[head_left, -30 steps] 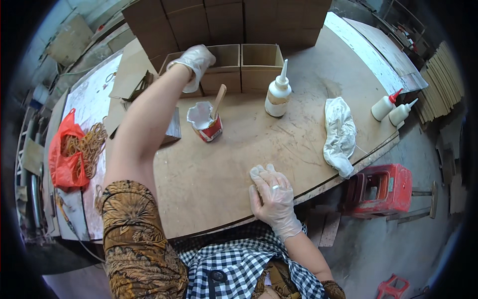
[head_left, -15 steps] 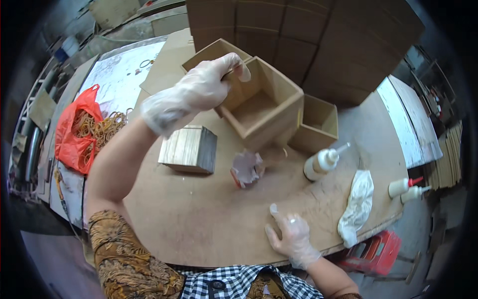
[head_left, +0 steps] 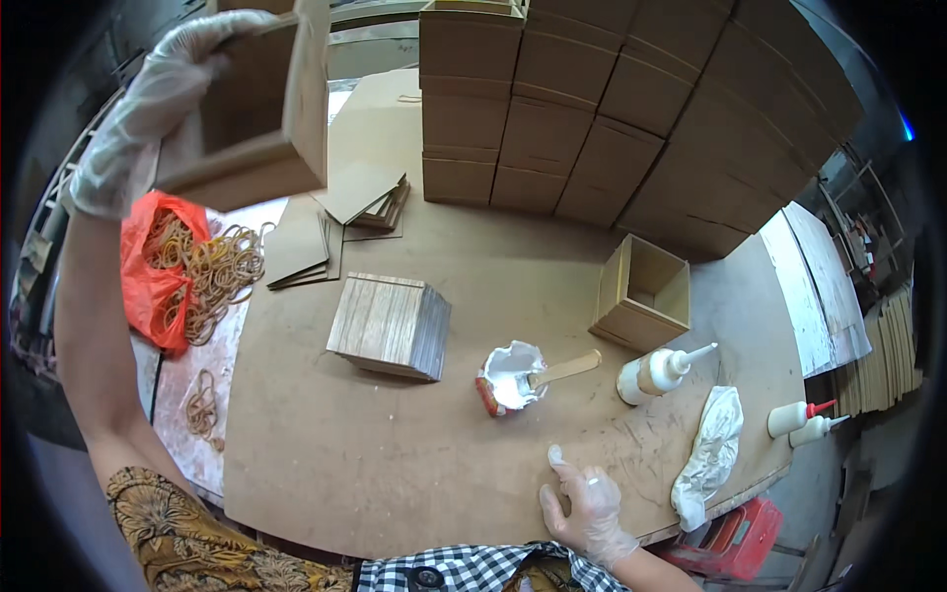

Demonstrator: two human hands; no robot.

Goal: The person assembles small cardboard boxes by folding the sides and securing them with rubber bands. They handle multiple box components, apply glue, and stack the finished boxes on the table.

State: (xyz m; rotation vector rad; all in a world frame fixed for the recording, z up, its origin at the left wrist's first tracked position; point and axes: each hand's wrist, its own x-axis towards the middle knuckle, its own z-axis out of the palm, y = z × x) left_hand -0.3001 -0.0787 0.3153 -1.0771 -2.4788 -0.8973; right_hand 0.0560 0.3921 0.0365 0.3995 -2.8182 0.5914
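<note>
Well, L hand (head_left: 163, 99) grips raised box (head_left: 258, 109); R hand (head_left: 587, 508) spread, cup (head_left: 508, 385), btl (head_left: 651, 377) beyond.

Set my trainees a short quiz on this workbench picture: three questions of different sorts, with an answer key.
1. What does the left hand, in a thin translucent glove, hold? (a) white bottle with a pointed nozzle (b) open-topped brown box (c) red plastic stool
2. True or false: the right hand, gloved alike, grips the crumpled white cloth.
3. Fill in: the flat wooden stick leans over the rim of the ____.

Key
1. b
2. False; the hand is apart from it.
3. Jagged-rimmed red cup with white inside
</note>
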